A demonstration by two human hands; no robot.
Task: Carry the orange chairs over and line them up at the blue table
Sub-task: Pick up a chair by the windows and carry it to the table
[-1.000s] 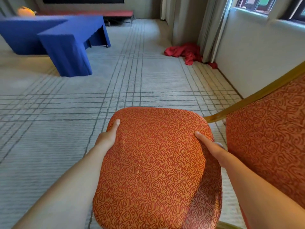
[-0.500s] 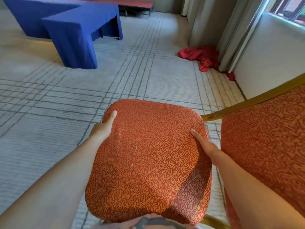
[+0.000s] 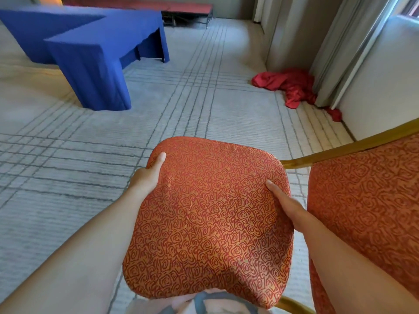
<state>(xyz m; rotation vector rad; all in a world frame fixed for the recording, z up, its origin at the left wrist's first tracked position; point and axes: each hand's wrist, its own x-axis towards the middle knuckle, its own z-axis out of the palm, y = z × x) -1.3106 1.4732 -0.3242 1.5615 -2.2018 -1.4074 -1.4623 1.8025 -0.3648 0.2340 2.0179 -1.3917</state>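
The seat [image 3: 208, 220] of an orange chair is clasped from both sides. The left hand [image 3: 146, 177] is closed on the seat's left edge, with the thumb [image 3: 158, 160] laid on top of the fabric and the other fingers hidden under the edge. The right hand [image 3: 286, 206] is closed on the right edge in the same way, one finger lying along the top and the rest out of sight below. The seat is held up off the floor, close in front of the body, with its patterned top turned toward the camera. The backrest [image 3: 371, 200] of the chair is seen at the right, beside the right forearm, and a gold frame bar [image 3: 340, 147] runs from the seat's far right corner up to the picture's right edge. A second curved piece of gold frame shows below the seat at the bottom right. A bit of pale clothing is seen under the seat's near edge. Beneath everything lies a pale carpet [image 3: 68, 159] crossed by dark lines. The blue table [image 3: 95, 53] stands well apart at the upper left, draped to the floor. A red cloth [image 3: 288, 83] lies crumpled on the carpet at the foot of grey curtains [image 3: 317, 41] on the right. A red bench [image 3: 188, 7] stands against the far wall
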